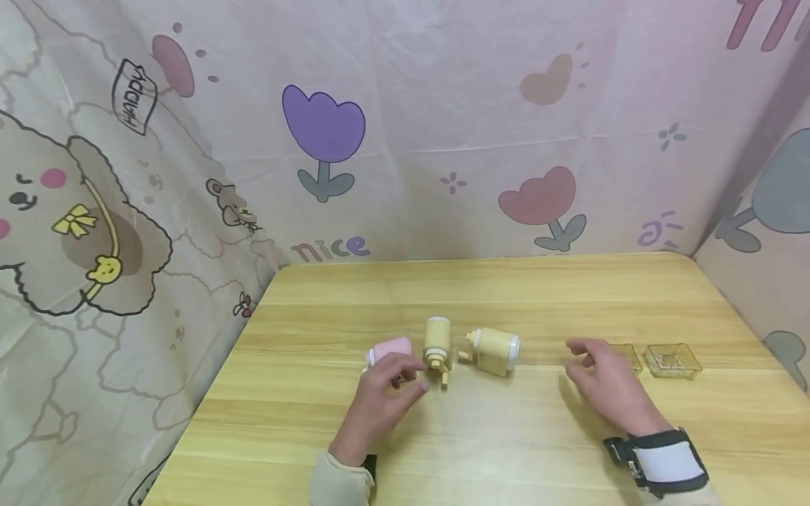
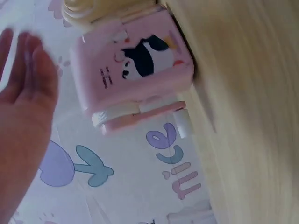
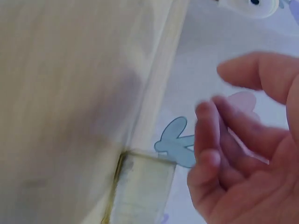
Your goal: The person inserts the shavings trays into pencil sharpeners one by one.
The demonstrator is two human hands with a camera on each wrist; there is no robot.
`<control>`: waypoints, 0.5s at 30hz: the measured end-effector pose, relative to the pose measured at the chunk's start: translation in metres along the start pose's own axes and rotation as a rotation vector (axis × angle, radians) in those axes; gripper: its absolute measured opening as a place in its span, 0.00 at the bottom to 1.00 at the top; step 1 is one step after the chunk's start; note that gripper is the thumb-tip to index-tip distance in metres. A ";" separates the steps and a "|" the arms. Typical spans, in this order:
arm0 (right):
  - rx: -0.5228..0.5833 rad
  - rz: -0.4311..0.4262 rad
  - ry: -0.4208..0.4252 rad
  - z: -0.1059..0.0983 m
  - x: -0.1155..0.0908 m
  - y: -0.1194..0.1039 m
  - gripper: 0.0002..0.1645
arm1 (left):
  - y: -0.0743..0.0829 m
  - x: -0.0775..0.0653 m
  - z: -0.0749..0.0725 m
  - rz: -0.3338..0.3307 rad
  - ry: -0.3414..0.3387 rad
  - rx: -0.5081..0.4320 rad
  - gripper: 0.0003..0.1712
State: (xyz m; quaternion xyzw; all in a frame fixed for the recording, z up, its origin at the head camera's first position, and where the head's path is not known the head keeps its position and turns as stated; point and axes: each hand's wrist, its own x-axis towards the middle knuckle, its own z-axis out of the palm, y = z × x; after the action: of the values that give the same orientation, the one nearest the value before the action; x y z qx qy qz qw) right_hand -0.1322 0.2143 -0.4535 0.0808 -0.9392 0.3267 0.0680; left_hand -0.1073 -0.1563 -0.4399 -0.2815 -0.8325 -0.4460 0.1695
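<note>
My left hand [image 1: 382, 393], fingers loosely bent and holding nothing, is near a pink hand-crank pencil sharpener [image 1: 394, 347], partly covering it in the head view. From the left wrist, that pink sharpener [image 2: 140, 60] shows a panda print and a crank on its side. Just right of it stands a yellow crank sharpener [image 1: 438, 334] with its handle toward me. Another yellow sharpener [image 1: 496, 349] has its crank pointing left. My right hand [image 1: 607, 383] hovers with thumb and fingers apart, nothing between them, overlapping a small see-through amber tray [image 1: 628, 357].
A second amber tray [image 1: 673, 360] with small bits inside sits right of the first. All rest on a wood-grain table [image 1: 481, 288]. A printed curtain [image 1: 418, 126] closes off the back and both sides.
</note>
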 end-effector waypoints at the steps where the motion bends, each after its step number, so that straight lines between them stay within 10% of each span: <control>1: -0.004 0.008 0.016 -0.001 0.000 0.002 0.27 | 0.002 -0.001 0.002 -0.027 -0.038 -0.008 0.11; 8: -0.086 0.001 0.116 0.000 0.000 0.016 0.38 | 0.006 -0.004 0.016 -0.162 -0.282 -0.061 0.14; 15: -0.187 0.174 0.037 -0.002 -0.005 0.024 0.54 | 0.007 -0.005 0.021 -0.217 -0.349 -0.024 0.19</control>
State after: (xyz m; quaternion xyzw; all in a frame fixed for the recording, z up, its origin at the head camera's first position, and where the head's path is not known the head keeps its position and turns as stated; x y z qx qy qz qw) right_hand -0.1316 0.2343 -0.4670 -0.0136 -0.9676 0.2439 0.0639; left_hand -0.0995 -0.1376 -0.4498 -0.2652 -0.8694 -0.4159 -0.0294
